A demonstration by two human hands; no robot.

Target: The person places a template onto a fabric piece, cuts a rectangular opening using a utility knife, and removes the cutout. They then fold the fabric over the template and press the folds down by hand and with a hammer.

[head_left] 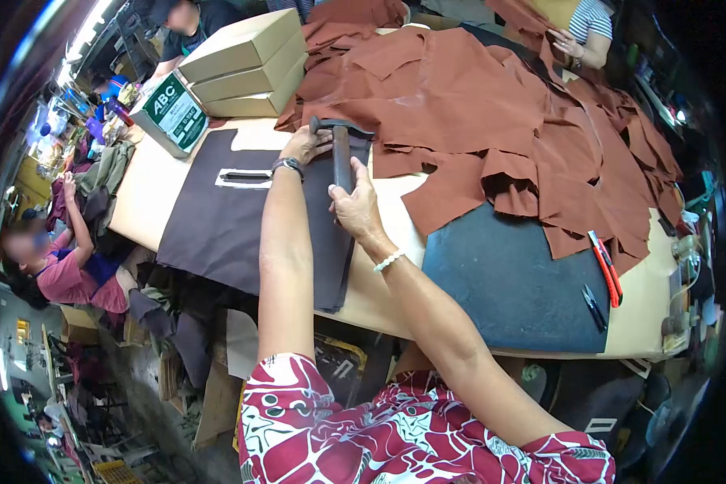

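The right hand (355, 208) is gripping a hammer (341, 155), fingers wrapped round its handle. The left hand (305, 145) is lying flat (fingers loosely spread) on a dark leather sheet (218, 218) just left of the hammer's head. Brown leather pieces (476, 105) are sprawling right of the hammer.

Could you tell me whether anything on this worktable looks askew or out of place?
Nothing looks damaged. The dark leather sheet under the left hand droops over the table edge, and the brown leather pieces lie heaped.
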